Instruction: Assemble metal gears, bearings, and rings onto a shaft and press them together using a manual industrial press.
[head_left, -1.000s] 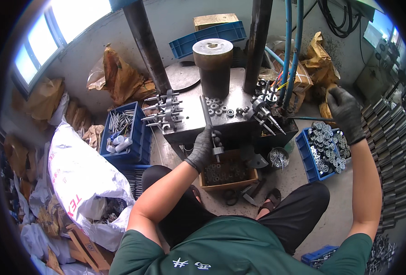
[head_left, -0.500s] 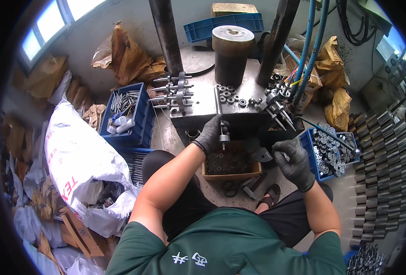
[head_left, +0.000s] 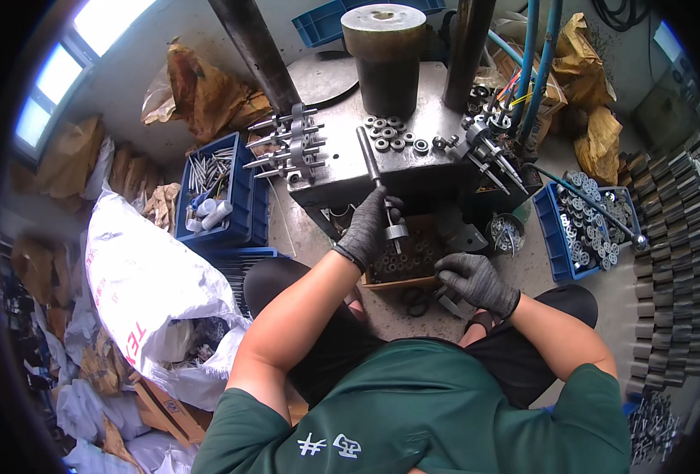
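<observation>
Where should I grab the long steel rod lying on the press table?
Grip the rod around its bare upper shaft, coming down from above. It lies flat on the table, running from near the rings down to the front edge. The left hand already wraps its lower end, beside a small collar, so only the upper stretch is free.

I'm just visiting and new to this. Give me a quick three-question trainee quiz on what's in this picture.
1. True or false: the left hand in a grey glove grips a long steel rod with a collar.
2. Where does the gloved right hand rest? A) on the blue crate of flat metal rings B) at the edge of the brown box of small dark parts C) on the white sack.
3. What stands upright on the grey press table?

Key: 1 true; 2 B; 3 a dark steel cylinder.
</observation>
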Demonstrator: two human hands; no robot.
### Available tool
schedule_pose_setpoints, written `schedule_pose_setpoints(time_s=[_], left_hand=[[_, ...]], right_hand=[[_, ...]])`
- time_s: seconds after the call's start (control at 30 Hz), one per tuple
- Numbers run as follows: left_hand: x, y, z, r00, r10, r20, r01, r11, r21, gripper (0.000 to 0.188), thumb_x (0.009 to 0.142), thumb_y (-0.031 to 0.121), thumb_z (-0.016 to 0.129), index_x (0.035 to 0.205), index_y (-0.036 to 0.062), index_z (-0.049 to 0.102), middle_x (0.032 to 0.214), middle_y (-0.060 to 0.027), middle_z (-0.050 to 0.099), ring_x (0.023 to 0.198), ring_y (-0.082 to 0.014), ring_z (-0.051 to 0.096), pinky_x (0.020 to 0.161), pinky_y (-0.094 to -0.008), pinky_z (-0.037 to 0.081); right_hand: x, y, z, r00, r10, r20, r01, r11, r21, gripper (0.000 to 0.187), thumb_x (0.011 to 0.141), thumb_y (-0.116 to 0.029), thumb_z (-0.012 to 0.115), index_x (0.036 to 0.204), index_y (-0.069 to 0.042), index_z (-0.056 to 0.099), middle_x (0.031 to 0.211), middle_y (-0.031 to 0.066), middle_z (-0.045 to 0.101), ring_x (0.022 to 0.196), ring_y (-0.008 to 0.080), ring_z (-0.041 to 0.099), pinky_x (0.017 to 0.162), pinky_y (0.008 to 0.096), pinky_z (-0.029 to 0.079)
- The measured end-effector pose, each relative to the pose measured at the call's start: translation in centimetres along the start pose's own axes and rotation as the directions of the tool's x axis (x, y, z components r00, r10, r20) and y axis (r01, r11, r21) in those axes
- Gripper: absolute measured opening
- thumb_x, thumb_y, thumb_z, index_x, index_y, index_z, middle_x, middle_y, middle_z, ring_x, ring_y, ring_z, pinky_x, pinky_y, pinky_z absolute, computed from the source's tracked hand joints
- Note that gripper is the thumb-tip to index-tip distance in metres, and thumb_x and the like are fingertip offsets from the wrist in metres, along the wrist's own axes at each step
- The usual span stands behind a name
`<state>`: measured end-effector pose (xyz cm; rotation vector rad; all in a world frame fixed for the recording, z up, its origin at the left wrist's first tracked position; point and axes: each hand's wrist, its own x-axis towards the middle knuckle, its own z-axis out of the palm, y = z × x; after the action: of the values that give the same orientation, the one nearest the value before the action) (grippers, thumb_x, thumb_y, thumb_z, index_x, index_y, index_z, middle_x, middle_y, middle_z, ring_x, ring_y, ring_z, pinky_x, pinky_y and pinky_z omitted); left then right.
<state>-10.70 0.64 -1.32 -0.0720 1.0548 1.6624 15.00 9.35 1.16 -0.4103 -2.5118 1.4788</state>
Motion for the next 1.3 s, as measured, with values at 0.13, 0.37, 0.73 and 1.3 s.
schedule_pose_setpoints(time_s=[0.13, 0.37, 0.73, 1.3], left_hand=[[-4.9, -1.6, 3.1, 0.985, -0.170, 0.007, 0.170, 0.983, 0.065, 0.020, 0.094, 0.019, 0.061, 0.107, 0.0051, 0.066, 0.083, -0.0041, 0.064, 0.078, -0.0197, 0.065, 0.072, -0.0368, 0.056], [-7.0, -3.5, 5.5, 0.869, 0.200, 0.453, -0.412, 0.799, 0.437, 0.044, 0.095, 0.012, 0.069, 0.136, 0.0026, 0.056, 0.115, -0.0092, 0.067, 0.106, -0.0164, 0.065, 0.093, -0.0313, 0.055], [-7.0, -1.0, 5.9, 0.834, 0.345, 0.430, -0.510, 0.778, 0.367, 0.042, 0.092, 0.007, 0.073, 0.131, 0.0025, 0.059, 0.119, -0.0099, 0.069, 0.110, -0.0169, 0.065, 0.096, -0.0314, 0.056], [-4.5, 4.6, -4.3, 0.692, 0.691, -0.211, -0.584, 0.707, 0.399, 0.022, 0.102, 0.031, 0.064, 0.103, 0.0102, 0.058, 0.078, 0.0013, 0.059, 0.062, -0.0068, 0.054, 0.054, -0.0207, 0.046]], right_hand=[[0.3, -0.8, 0.0, 0.924, 0.377, 0.065, -0.354, 0.778, 0.519, 0.036, 0.097, -0.028, 0.063, 0.122, -0.002, 0.065, 0.107, 0.0144, 0.071, 0.097, 0.0226, 0.070, 0.084, 0.0396, 0.057], [2.0, -0.5, -0.4, 0.902, 0.300, 0.312, -0.279, -0.149, 0.949, 0.051, 0.097, -0.035, 0.056, 0.140, -0.007, 0.053, 0.126, 0.0136, 0.062, 0.115, 0.0296, 0.062, 0.103, 0.0482, 0.048], [2.3, 2.5, -1.4, 0.879, 0.142, 0.455, -0.381, -0.365, 0.850, 0.056, 0.097, -0.050, 0.058, 0.134, -0.008, 0.054, 0.094, 0.0059, 0.066, 0.064, 0.0177, 0.061, 0.056, 0.0322, 0.051], [1.6, -1.1, -0.7, 0.805, 0.448, 0.389, -0.538, 0.273, 0.797, 0.045, 0.102, -0.046, 0.054, 0.129, -0.009, 0.060, 0.089, 0.0106, 0.072, 0.069, 0.0184, 0.070, 0.060, 0.0287, 0.052]])
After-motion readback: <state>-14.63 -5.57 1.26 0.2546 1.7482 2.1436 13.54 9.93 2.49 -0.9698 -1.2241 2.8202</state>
